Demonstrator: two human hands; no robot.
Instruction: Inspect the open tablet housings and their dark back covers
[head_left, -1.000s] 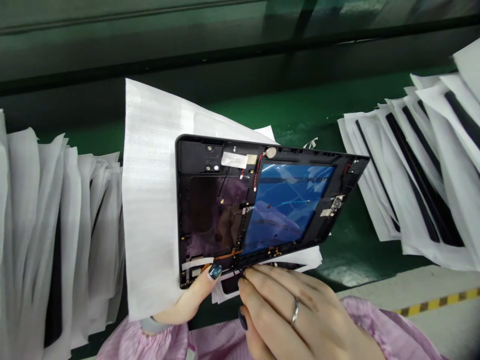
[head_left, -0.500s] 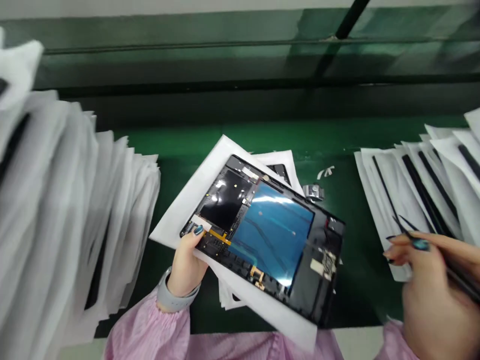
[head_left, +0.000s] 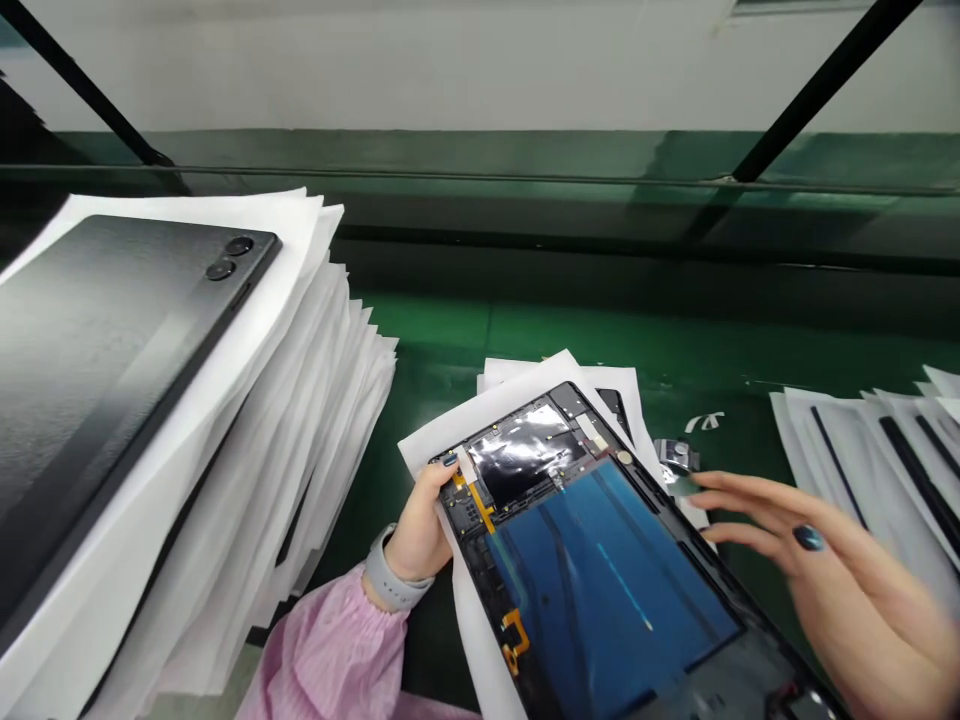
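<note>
My left hand (head_left: 421, 520) is closed on the upper left corner of an opened tablet (head_left: 600, 580), its thumb on the inner side. Black internals, orange flex cables and a blue-filmed panel show on the tablet, which lies tilted over a white sheet (head_left: 480, 640). My right hand (head_left: 825, 580) has its fingers stretched out just beside the tablet's right edge and holds nothing that I can see. Whether the fingertips touch the edge or the sheet is unclear. Beneath, another white sheet (head_left: 622, 385) with a dark device corner sticks out.
On the left rises a tall stack of white sheets (head_left: 300, 400), with a grey tablet (head_left: 112, 360) with two camera rings on top. More sheets with dark devices (head_left: 862, 450) stand at the right. A small silvery piece (head_left: 677, 456) and white scraps (head_left: 703, 422) lie on the green surface.
The view has shifted up and left. My right hand has moved in to the tablet's edge, and the black tweezers it held are out of sight. The tablet is turned more steeply.
</note>
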